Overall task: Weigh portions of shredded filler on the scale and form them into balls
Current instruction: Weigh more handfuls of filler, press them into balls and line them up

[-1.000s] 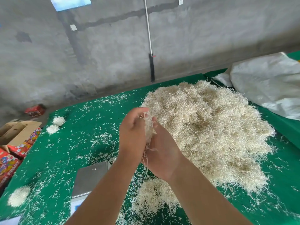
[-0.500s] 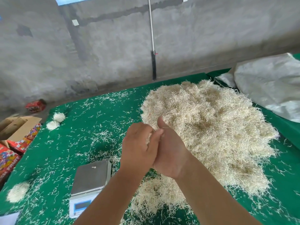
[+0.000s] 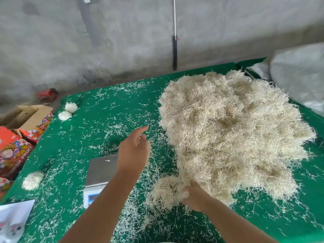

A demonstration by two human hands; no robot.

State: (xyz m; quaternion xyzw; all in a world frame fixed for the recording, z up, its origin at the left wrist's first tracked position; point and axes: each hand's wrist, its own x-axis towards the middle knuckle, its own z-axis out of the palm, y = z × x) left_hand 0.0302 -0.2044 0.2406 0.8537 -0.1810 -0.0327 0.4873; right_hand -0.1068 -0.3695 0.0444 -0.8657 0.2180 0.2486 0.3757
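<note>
Gripping a tuft at the near edge of the big pale heap of shredded filler (image 3: pixel 233 130), the right hand (image 3: pixel 192 197) is curling its fingers into the strands low on the green cloth-covered table (image 3: pixel 98 106). The left hand (image 3: pixel 134 151) is hovering just past the steel-topped white scale (image 3: pixel 100 174), index finger extended; a little filler is showing at its palm, though its grip cannot be told. Three small fluffy filler balls (image 3: pixel 32 180) are lying along the left edge, beside colourful cardboard boxes (image 3: pixel 15 151).

Grey concrete wall (image 3: pixel 122 41) behind green-covered table (image 3: pixel 98 106).
</note>
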